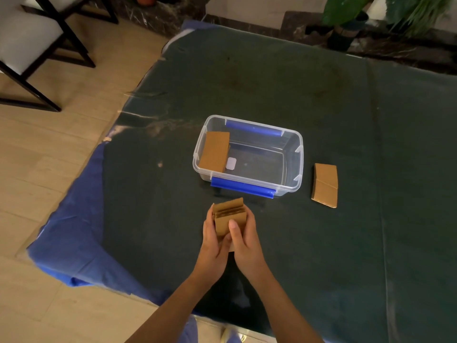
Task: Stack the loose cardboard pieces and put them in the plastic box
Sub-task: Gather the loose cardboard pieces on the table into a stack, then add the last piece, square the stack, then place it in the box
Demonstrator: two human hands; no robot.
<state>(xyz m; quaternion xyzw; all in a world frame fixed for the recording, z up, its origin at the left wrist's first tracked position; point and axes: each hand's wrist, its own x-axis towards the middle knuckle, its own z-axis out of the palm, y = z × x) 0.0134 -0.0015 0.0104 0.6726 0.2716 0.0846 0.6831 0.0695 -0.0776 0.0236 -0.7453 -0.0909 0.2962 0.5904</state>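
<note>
Partly done: cardboard already leaning inside plastic box. Both hands, left hand and right hand, clasped around a stack, perhaps several pieces. More cardboard pieces right of box, untouched.

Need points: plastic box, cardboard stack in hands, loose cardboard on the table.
plastic box (243,187), head view, near blue latch on the front rim.
cardboard stack (223,225), head view, front face between both hands.
loose cardboard pieces (325,186), head view, top face, right of the box.
</note>
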